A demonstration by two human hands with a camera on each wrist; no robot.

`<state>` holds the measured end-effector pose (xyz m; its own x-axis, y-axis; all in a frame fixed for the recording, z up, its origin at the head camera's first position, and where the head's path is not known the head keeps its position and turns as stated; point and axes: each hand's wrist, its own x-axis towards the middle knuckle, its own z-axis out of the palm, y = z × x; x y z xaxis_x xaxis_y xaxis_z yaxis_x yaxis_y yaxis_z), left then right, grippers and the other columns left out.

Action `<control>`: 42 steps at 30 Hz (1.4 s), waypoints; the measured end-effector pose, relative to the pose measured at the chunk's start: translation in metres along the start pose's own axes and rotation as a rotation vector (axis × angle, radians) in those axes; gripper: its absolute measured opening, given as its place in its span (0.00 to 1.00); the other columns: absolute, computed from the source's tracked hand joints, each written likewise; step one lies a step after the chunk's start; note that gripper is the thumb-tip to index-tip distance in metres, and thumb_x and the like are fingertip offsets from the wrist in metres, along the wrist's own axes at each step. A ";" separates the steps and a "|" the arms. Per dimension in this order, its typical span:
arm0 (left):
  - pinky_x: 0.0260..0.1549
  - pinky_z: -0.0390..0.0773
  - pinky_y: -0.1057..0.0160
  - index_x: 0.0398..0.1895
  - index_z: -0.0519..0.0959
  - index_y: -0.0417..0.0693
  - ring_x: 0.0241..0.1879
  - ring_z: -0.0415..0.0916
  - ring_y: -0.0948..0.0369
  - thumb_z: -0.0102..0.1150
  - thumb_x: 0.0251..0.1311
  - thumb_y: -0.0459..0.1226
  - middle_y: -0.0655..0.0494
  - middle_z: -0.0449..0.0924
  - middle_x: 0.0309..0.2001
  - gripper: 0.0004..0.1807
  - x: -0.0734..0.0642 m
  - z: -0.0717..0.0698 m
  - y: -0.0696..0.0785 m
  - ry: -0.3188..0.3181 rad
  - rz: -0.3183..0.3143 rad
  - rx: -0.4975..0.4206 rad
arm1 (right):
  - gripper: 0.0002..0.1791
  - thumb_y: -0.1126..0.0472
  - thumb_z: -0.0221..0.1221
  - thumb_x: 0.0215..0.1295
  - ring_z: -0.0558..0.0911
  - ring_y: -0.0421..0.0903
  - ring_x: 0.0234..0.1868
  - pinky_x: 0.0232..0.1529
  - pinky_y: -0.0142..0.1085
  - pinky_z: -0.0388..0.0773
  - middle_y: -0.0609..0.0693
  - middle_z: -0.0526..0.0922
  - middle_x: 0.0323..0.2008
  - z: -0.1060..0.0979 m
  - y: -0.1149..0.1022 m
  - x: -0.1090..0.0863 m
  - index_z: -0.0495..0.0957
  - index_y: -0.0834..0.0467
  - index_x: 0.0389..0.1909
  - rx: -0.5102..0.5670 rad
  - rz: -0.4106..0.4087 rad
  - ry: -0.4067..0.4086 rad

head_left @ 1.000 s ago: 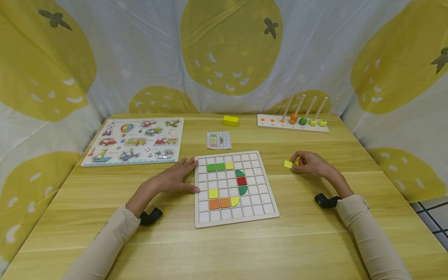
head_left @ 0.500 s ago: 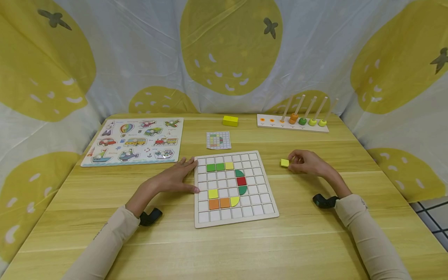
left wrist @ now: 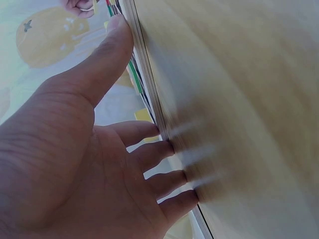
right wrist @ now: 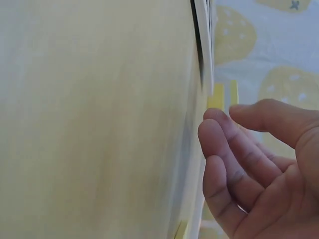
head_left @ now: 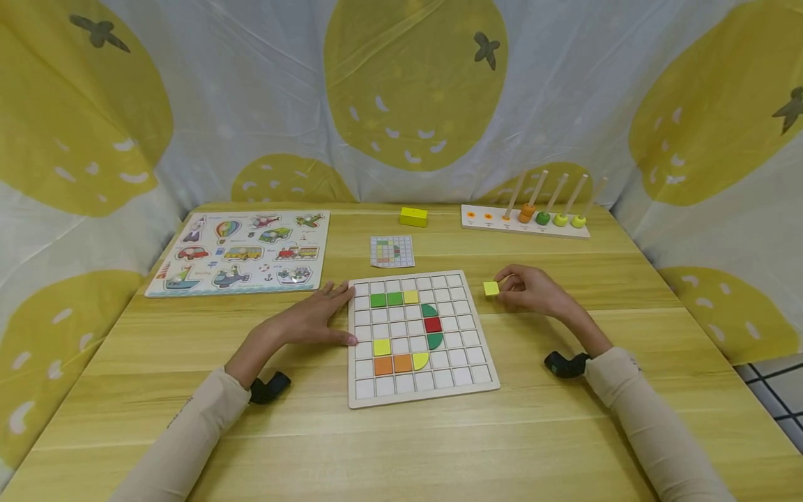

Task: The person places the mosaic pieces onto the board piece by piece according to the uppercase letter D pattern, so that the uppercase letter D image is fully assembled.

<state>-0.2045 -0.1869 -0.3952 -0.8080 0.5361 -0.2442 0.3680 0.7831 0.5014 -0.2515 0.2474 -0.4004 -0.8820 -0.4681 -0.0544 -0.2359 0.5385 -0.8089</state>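
My right hand [head_left: 530,289] pinches a small yellow square tile [head_left: 491,288] between thumb and fingertips, just to the right of the white grid board [head_left: 486,373]. In the right wrist view the tile [right wrist: 234,92] stands on edge at the thumb tip. My left hand [head_left: 314,317] lies with spread fingers against the board's left edge, thumb at its rim. Up close, the left wrist view shows the fingertips [left wrist: 187,195] along that edge. On the board sit green squares [head_left: 385,300], yellow squares [head_left: 382,347], orange squares [head_left: 393,364], a red square [head_left: 433,325], green quarter-rounds [head_left: 435,341] and a yellow quarter-round [head_left: 421,360].
A small card [head_left: 392,251] printed with a coloured grid pattern lies behind the board, and a yellow block [head_left: 413,217] beyond it. A vehicle picture puzzle [head_left: 241,254] is at the back left. At the back right stands a peg counter [head_left: 525,222] with beads.
My right hand has moved left toward the board, carrying the yellow square tile. My left hand and the pieces on the board have stayed in place.
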 end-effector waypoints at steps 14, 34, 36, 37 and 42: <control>0.67 0.45 0.36 0.76 0.48 0.41 0.73 0.31 0.38 0.63 0.55 0.59 0.42 0.39 0.76 0.55 0.001 0.000 -0.001 0.000 0.002 -0.009 | 0.15 0.69 0.62 0.61 0.84 0.52 0.35 0.38 0.34 0.80 0.60 0.84 0.34 0.026 -0.042 0.018 0.74 0.68 0.48 -0.002 -0.083 -0.012; 0.66 0.45 0.36 0.76 0.48 0.42 0.73 0.31 0.38 0.63 0.54 0.60 0.42 0.40 0.76 0.55 0.003 0.000 -0.002 -0.004 -0.005 0.002 | 0.14 0.67 0.64 0.60 0.85 0.47 0.34 0.39 0.35 0.81 0.54 0.85 0.32 0.082 -0.080 0.045 0.76 0.63 0.46 -0.039 -0.208 -0.164; 0.66 0.46 0.36 0.76 0.48 0.41 0.73 0.32 0.37 0.63 0.54 0.60 0.41 0.40 0.76 0.55 0.003 0.001 -0.002 -0.003 -0.003 0.002 | 0.13 0.66 0.64 0.60 0.84 0.44 0.33 0.39 0.33 0.81 0.51 0.85 0.31 0.088 -0.084 0.047 0.77 0.62 0.45 -0.067 -0.222 -0.177; 0.66 0.46 0.36 0.76 0.48 0.41 0.73 0.32 0.37 0.63 0.54 0.60 0.41 0.40 0.76 0.55 0.003 0.001 -0.002 -0.004 -0.004 0.002 | 0.12 0.66 0.64 0.60 0.84 0.43 0.32 0.39 0.33 0.80 0.49 0.85 0.30 0.092 -0.086 0.048 0.77 0.61 0.45 -0.080 -0.230 -0.185; 0.66 0.45 0.36 0.76 0.48 0.41 0.73 0.31 0.38 0.63 0.54 0.60 0.42 0.39 0.76 0.55 0.002 0.000 -0.001 -0.007 -0.015 -0.003 | 0.11 0.65 0.63 0.60 0.80 0.39 0.28 0.36 0.31 0.78 0.46 0.83 0.27 0.105 -0.095 0.053 0.77 0.61 0.43 -0.116 -0.267 -0.222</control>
<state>-0.2063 -0.1865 -0.3958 -0.8101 0.5268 -0.2573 0.3549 0.7900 0.4999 -0.2328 0.0982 -0.3873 -0.6759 -0.7368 0.0140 -0.5018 0.4462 -0.7410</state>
